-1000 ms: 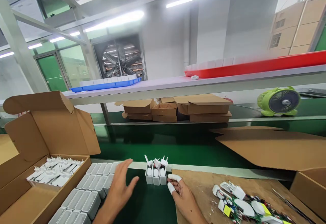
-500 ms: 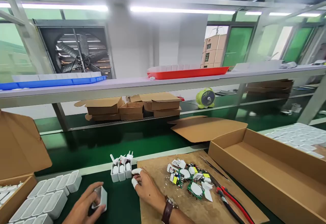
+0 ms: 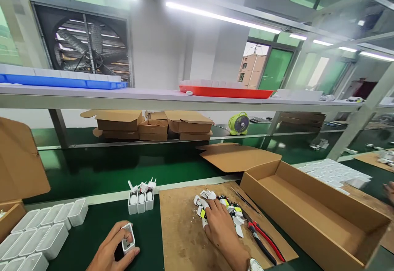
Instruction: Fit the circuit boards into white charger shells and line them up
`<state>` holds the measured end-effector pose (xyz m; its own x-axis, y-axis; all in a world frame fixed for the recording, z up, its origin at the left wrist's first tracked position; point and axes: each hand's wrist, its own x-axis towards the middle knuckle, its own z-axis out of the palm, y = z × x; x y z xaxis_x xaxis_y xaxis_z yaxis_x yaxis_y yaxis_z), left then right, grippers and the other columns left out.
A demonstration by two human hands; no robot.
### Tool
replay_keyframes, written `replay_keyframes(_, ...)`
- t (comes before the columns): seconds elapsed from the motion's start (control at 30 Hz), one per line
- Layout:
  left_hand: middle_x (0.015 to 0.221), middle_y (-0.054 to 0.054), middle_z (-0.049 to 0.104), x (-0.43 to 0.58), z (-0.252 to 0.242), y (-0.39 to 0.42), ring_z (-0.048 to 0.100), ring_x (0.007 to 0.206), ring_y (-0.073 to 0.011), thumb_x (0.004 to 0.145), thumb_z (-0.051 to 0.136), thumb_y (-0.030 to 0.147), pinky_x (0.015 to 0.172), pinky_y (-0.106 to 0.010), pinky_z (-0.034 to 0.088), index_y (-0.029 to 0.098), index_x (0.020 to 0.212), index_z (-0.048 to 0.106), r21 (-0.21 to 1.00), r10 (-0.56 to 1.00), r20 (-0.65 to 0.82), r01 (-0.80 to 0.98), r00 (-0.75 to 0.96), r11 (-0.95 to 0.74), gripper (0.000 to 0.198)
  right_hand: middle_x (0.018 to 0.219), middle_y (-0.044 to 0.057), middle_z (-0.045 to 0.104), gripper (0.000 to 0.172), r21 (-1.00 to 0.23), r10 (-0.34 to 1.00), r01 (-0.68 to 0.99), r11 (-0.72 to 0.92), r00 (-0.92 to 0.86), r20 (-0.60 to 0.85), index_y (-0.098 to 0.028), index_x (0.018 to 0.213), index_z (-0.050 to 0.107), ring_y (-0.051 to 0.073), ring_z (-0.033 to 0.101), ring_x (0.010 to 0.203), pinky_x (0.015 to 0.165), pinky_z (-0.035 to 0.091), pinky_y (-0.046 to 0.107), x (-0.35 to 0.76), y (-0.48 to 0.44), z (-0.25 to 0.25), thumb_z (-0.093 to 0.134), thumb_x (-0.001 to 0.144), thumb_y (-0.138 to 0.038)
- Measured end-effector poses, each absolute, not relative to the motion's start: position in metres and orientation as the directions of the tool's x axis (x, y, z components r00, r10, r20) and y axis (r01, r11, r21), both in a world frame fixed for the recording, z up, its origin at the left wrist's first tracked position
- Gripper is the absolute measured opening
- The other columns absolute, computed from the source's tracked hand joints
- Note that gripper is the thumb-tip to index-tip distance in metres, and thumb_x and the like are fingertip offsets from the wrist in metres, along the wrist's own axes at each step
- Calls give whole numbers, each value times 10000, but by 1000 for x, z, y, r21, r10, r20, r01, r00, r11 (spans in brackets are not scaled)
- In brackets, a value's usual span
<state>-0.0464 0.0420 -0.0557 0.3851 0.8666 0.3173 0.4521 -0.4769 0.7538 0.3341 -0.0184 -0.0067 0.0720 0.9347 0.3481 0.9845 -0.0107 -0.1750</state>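
Observation:
My left hand (image 3: 114, 247) is closed around a small white plastic case (image 3: 128, 242), its open end tilted up. Over on the brown board, my right hand (image 3: 220, 226), with white finger covers on thumb and forefinger, reaches onto a heap of small circuit boards (image 3: 237, 210) with white parts and yellow labels. Its thumb and forefinger are apart, and part of the heap is hidden under it. Between the hands and farther back stand three white cases (image 3: 140, 204) with parts and plug pins sticking out of their tops.
Rows of white cases (image 3: 46, 236) stand at the left beside a cardboard box (image 3: 23, 160). Red-handled pliers (image 3: 264, 238) and tweezers (image 3: 244, 199) lie right of the heap. A long cardboard box (image 3: 308, 213) stands farther right, and another person's hand (image 3: 389, 191) shows at the right edge.
My right hand has moved right, from beside the three filled cases to the circuit board heap. My left hand still holds the white case, now turned. The view has swung right.

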Motion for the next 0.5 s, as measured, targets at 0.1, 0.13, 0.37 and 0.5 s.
replay_keyframes(0.1,1218,-85,746,-43,-53,34,759,1024,-239,935,570,826,836,-281,615,268,854,699,765,880,323,452,347,-459,578,1259,189,725,269,-185,950,982,-33,88,301,-171,1036,746,413,660,1189,1015,522,529,314,-15,2,679,784,-104)
replay_keyframes(0.13,1220,-86,742,-42,-53,32,754,1024,-237,932,562,835,847,-285,611,268,854,696,763,881,328,454,340,-459,588,1216,174,741,232,-197,954,980,-35,92,285,-174,1069,743,390,687,1141,980,541,501,306,-15,6,668,850,-154)
replay_keyframes(0.37,1297,-88,718,-44,-52,30,757,1047,-228,958,587,777,827,-264,610,270,895,696,782,888,306,442,344,-440,523,1100,85,795,308,-342,969,918,203,-138,204,-220,1252,724,303,748,1037,936,593,408,275,-25,34,692,974,-349)
replay_keyframes(0.5,1318,-82,737,-50,-62,28,769,1082,-242,945,614,766,895,-286,622,273,876,718,758,878,333,456,345,-467,509,1577,196,573,703,-344,908,842,415,-358,218,-161,1554,507,367,511,1477,1254,396,550,283,-19,33,647,866,-169)
